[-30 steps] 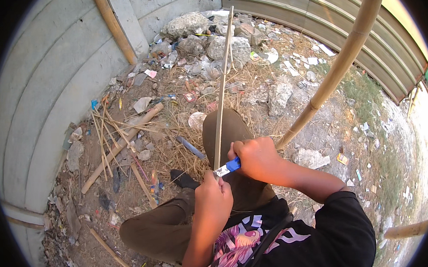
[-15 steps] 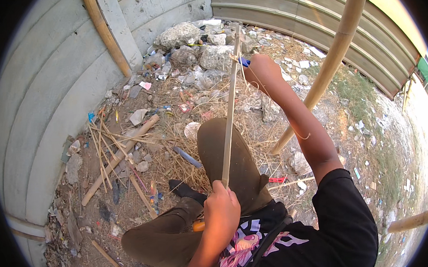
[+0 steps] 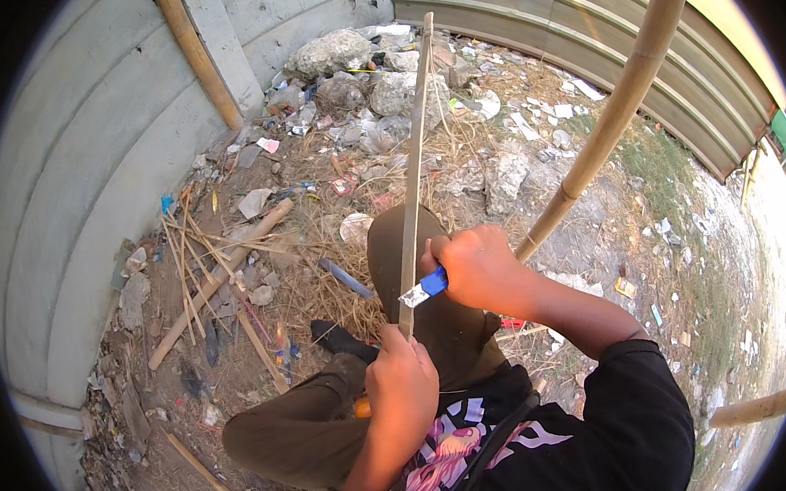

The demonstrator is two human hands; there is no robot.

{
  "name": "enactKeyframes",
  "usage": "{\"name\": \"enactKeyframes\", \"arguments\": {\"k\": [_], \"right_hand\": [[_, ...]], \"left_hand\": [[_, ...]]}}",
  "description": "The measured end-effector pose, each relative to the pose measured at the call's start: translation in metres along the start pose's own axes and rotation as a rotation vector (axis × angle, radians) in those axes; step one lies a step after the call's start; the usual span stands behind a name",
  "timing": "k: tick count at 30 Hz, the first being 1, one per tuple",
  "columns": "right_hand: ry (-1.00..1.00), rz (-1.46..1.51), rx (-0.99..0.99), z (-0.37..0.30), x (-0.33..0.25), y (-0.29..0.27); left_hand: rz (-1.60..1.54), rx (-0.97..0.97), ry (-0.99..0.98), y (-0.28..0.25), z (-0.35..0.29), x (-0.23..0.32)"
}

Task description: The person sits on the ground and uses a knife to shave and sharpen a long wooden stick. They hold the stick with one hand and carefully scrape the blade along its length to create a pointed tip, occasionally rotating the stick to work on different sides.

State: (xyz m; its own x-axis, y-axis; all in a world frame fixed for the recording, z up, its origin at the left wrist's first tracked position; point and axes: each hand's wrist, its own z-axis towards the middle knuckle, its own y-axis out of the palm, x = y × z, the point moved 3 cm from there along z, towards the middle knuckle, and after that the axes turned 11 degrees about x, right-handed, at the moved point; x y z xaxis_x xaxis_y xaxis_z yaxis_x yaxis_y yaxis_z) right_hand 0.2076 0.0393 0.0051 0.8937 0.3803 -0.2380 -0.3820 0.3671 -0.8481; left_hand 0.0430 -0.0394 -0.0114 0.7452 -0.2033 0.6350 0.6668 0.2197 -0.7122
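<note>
Littered ground (image 3: 619, 234) around us. Grey wall (image 3: 97, 190) to our left. Bamboo pole (image 3: 605, 132) slanting at our right. Long pale strip (image 3: 416, 138) in front of us, running up and away, lower end gripped in left hand (image 3: 402, 376). Right hand (image 3: 483, 269) closed round blue cutter (image 3: 431, 283), blade at strip's edge, just above left hand.
</note>
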Motion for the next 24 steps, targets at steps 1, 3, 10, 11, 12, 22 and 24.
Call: {"name": "enactKeyframes", "arguments": {"k": [1, 3, 10, 11, 12, 22, 24], "right_hand": [[-0.018, 0.010, -0.029, 0.007, 0.001, -0.005], [0.007, -0.003, 0.021, 0.020, 0.003, -0.010], [0.459, -0.208, 0.154, 0.127, 0.094, -0.048], [0.526, -0.229, 0.171, 0.143, 0.112, -0.063], [0.544, -0.239, 0.179, 0.161, 0.129, -0.073], [0.009, 0.011, -0.096, 0.052, 0.009, 0.009], [-0.009, 0.098, -0.172, 0.005, -0.023, 0.017]], "left_hand": [[0.018, 0.019, -0.015, -0.003, 0.001, 0.001], [0.047, 0.057, -0.052, -0.008, -0.001, 0.002], [0.067, 0.012, 0.004, 0.002, -0.013, 0.000], [0.055, -0.006, 0.011, 0.003, -0.013, 0.001], [0.047, -0.016, 0.014, 0.003, -0.012, 0.003], [0.070, -0.086, -0.113, -0.008, 0.012, -0.015], [0.051, -0.068, -0.107, -0.005, 0.012, -0.019]]}}
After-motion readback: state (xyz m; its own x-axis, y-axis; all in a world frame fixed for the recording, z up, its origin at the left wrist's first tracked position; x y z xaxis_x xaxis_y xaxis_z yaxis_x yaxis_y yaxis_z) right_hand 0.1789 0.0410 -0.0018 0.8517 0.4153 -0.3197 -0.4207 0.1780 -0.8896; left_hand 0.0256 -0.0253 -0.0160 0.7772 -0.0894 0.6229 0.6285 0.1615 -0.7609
